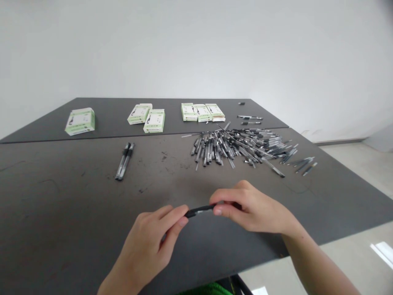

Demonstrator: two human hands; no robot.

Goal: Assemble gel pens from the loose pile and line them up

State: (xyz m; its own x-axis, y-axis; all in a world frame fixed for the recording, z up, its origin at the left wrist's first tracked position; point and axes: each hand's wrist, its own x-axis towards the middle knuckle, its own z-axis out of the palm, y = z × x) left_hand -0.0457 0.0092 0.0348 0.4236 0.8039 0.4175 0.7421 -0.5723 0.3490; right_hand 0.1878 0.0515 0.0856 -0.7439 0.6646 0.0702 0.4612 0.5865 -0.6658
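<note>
A black pen (200,209) spans the gap between my two hands, above the front part of the table. My left hand (153,237) pinches its left end between thumb and fingers. At the other end, my right hand (245,207) grips the pen with thumb and forefinger. Both ends are hidden by the fingertips. Beyond my left hand, two capped pens (125,162) lie side by side on the dark table (76,196). A large heap of pens and clear pen parts (233,145) spreads past my right hand.
Green-and-white boxes stand toward the back: a single box (80,121) at left, a pair (154,121) near the middle and three together (201,112). Loose pens (250,117) lie behind the heap, and thin pieces (303,164) to its right. A white wall (172,49) rises behind.
</note>
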